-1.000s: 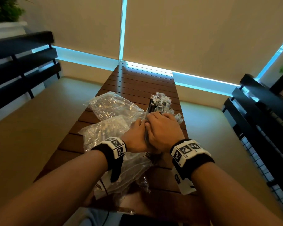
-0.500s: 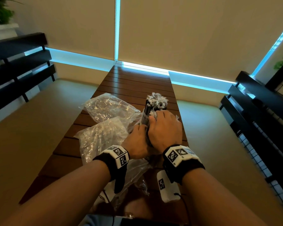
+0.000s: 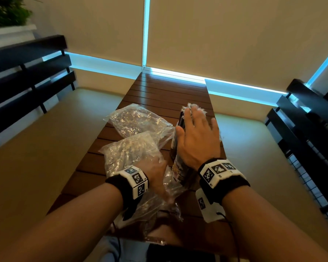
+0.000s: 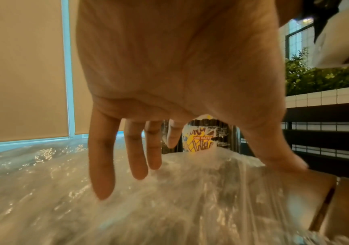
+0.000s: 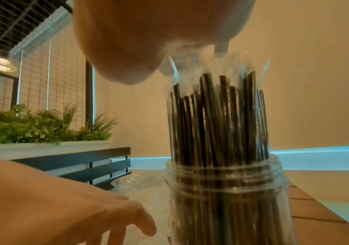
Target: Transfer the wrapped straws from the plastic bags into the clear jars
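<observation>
Wrapped straws (image 5: 217, 119), dark and each in a clear sleeve, stand upright and tightly packed in a clear jar (image 5: 228, 190) on the slatted wooden table (image 3: 169, 91), their crinkled wrapper ends rising well above the jar's threaded mouth. Over those ends lies the right hand (image 3: 197, 137), flat, palm down, fingers straight and spread, pressing on the tops without gripping anything. In the left wrist view the jar shows a yellow printed label. To its left lie two clear plastic bags: a far plastic bag (image 3: 138, 120) resting by itself on the table, and a near plastic bag (image 3: 129, 154) just beside the jar. On this near bag the left hand (image 3: 153, 174) is lowered, its fingers (image 4: 102, 157) extended and loosely spread, the tips touching the crinkled film while nothing is clasped. Dark slatted benches (image 3: 27, 72) flank the table, and a planter of green foliage (image 5: 39, 129) sits behind one of them.
</observation>
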